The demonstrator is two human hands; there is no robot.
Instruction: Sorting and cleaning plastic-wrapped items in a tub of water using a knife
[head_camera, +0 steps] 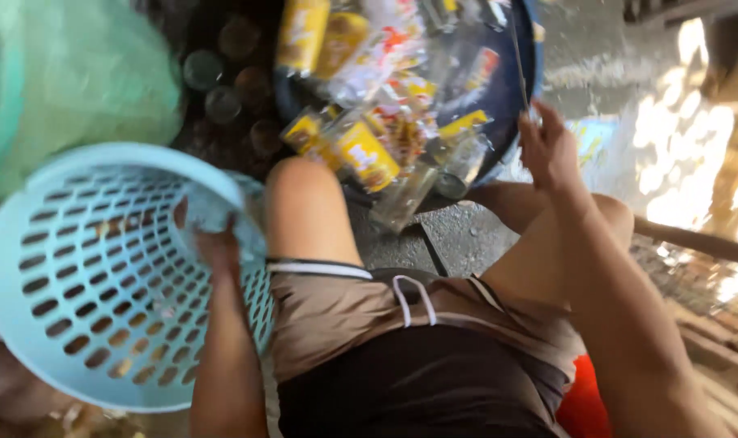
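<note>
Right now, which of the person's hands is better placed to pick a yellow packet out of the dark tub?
Probably the right hand: it is raised at the dark tub's rim, close to the yellow packets. The left hand is occupied, its fingers gripping the light blue basket off to the side.

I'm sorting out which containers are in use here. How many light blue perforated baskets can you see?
1. The light blue basket is at the lower left, tilted, with the left hand gripping its rim beside the knee. Others may lie outside the frame.

Single head camera, looking steeply down, close over lap, knees and wet ground.
</note>
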